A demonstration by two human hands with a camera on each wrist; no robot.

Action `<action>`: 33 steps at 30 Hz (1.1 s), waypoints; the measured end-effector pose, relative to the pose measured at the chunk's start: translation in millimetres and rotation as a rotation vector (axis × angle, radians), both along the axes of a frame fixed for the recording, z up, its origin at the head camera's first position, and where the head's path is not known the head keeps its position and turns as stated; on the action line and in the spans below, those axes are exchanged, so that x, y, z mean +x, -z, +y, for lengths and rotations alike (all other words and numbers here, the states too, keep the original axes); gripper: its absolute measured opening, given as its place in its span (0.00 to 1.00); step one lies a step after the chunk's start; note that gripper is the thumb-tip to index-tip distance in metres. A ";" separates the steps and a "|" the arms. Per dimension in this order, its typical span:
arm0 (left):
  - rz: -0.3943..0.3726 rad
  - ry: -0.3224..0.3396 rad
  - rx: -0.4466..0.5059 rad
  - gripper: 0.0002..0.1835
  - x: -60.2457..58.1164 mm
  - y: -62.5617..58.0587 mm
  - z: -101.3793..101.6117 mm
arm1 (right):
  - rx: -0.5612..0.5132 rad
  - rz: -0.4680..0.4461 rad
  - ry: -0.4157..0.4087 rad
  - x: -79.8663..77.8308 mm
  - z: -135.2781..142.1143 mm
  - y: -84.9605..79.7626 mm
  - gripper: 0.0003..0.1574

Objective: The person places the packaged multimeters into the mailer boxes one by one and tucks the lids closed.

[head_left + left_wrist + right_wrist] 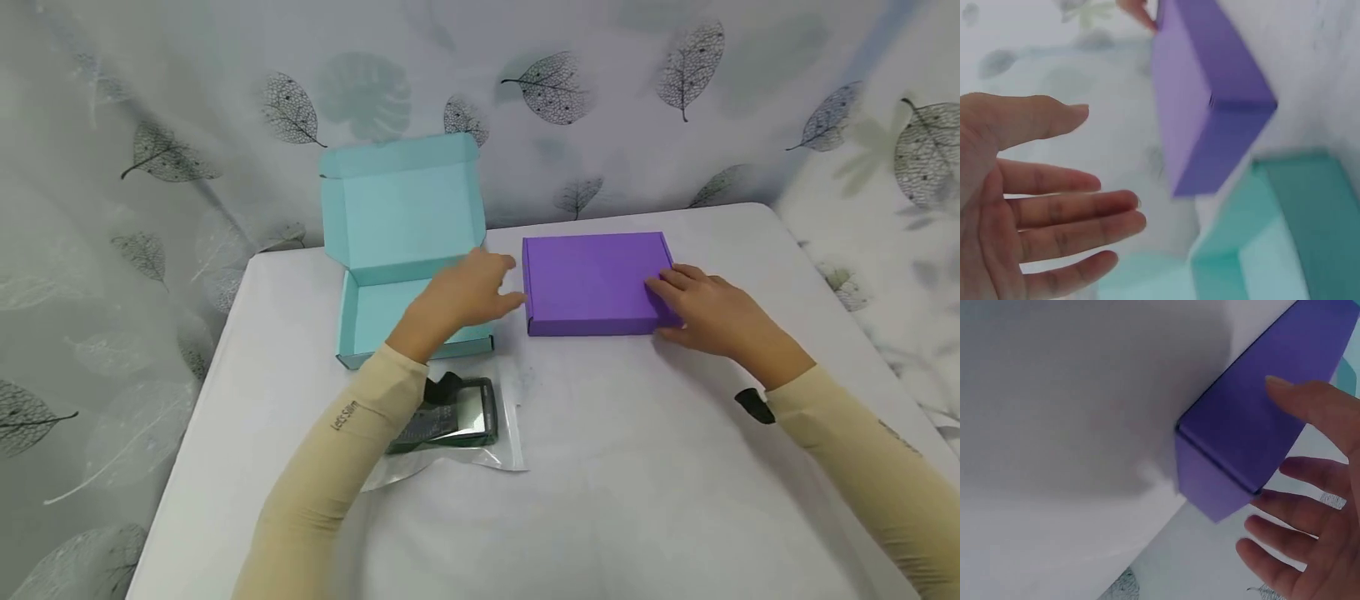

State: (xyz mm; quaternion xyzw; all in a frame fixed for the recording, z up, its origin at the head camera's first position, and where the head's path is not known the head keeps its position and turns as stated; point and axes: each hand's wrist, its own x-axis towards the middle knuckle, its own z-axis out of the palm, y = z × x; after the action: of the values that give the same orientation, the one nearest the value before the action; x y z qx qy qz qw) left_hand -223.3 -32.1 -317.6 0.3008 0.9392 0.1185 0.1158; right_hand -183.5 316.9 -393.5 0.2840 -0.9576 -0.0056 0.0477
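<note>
A closed purple box [596,279] lies flat on the white table. My right hand [701,308] is at its right front corner, the thumb against the front side and the fingers by the lid's right edge; in the right wrist view those fingers are spread and only lightly bent. Just off the box's left end is my left hand [468,287], its fingers extended with nothing between them, as the left wrist view also shows. Under that hand stands a teal box [405,208] with its lid raised; the hand and wrist cover part of its inside.
A clear zip bag [510,433] holding a dark-framed item [480,412] lies in front of the teal box, partly under the left forearm. A leaf-patterned curtain [555,150] hangs behind the white table [637,483].
</note>
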 end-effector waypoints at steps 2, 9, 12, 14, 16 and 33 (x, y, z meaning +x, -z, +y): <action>0.002 -0.029 0.029 0.28 0.6 -5.7 -19.8 | -0.012 -0.002 -0.015 0.4 -5.2 0.2 0.49; 0.016 -0.121 0.091 0.27 9.0 -0.4 -87.0 | -0.133 0.049 -0.113 -2.0 -40.6 3.8 0.46; 0.038 -0.146 0.114 0.26 18.7 6.0 -110.0 | -0.234 0.077 -0.177 -0.8 -61.7 -1.2 0.44; 0.058 -0.171 0.127 0.25 27.2 11.2 -124.2 | -0.289 0.094 -0.227 1.4 -78.3 -5.3 0.42; 0.090 -0.183 0.152 0.23 35.7 17.4 -136.8 | -0.326 0.111 -0.273 4.4 -94.9 -8.5 0.40; 0.122 0.084 0.020 0.45 104.3 69.4 -145.3 | -0.354 -0.099 -0.219 21.4 -201.8 -5.7 0.32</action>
State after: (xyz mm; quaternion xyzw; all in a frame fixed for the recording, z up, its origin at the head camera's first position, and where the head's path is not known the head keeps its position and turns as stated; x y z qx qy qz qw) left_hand -119.0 -177.3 -387.0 0.3475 0.9299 0.1041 0.0603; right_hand -162.1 115.1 -387.8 0.3734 -0.9083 0.1819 0.0499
